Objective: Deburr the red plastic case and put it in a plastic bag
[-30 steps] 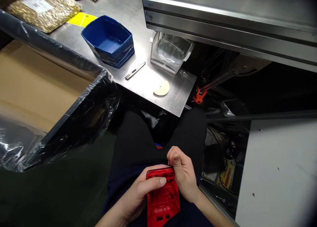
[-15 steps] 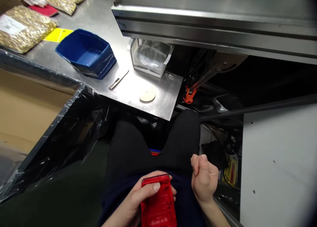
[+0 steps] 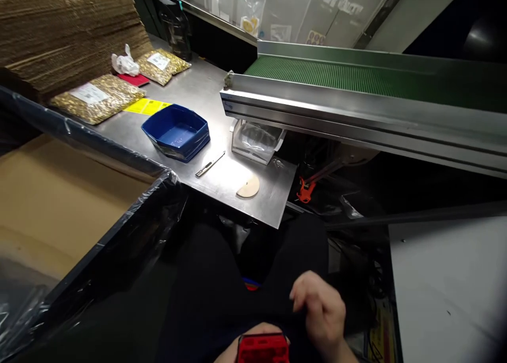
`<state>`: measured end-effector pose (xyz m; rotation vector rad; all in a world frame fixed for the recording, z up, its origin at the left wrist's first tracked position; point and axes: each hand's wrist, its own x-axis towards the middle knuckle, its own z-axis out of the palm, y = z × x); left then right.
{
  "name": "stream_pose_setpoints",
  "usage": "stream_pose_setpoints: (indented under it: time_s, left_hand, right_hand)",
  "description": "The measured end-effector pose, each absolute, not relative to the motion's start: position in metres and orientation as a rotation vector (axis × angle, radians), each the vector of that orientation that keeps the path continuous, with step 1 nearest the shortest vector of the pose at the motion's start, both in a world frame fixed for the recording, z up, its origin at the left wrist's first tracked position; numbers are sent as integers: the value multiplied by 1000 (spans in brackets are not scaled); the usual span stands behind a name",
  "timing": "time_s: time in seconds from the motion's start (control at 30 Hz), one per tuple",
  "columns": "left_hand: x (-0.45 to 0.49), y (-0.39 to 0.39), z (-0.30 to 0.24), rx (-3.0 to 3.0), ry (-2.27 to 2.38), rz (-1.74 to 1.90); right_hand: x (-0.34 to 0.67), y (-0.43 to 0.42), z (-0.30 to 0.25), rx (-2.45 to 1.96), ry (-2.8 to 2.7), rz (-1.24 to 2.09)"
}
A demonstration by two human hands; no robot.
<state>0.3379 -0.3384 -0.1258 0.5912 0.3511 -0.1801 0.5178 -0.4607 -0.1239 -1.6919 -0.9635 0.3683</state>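
Note:
At the bottom edge of the view, my left hand (image 3: pixel 257 329) grips a red plastic housing (image 3: pixel 263 350) with a dark rim. Only its upper end shows; the rest is cut off by the frame. To the right, my right hand (image 3: pixel 321 313) hovers over my lap with its fingers curled in. Whatever is inside those fingers, if anything, is hidden. Both hands are apart from each other. On the metal table (image 3: pixel 266 204) in front of my knees lie a tan disc (image 3: pixel 249 187) with a piece cut out of it and a utility knife (image 3: pixel 209 165).
A blue bin (image 3: pixel 178 133), a clear-lined white bin (image 3: pixel 255 141) and bags of gold pieces (image 3: pixel 99 96) stand on the table. A green conveyor (image 3: pixel 325 72) juts over from the right. At left is a box (image 3: pixel 79 204) edged with black plastic; a white panel (image 3: pixel 451 278) is at right.
My view has tilted up, showing the conveyor belt and back wall. The red housing now sits lower in view and is seen more end-on. My right hand has turned, its fingers still curled.

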Motion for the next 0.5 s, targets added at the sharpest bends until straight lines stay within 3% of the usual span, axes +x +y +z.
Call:
stream_pose_setpoints:
  time_s: [0.1,0.3,0.5]
  left_hand:
    - [333,-343,-140,450,347,-245]
    - [304,-345,-130,266,316,-216]
    - [280,-344,-121,253,309,-89]
  right_hand:
    - [581,-401,-127,-2117,-825,316]
    - [720,-251,-152,-2416,-792,212]
    - [757,-218,-188,-2563,-822,350]
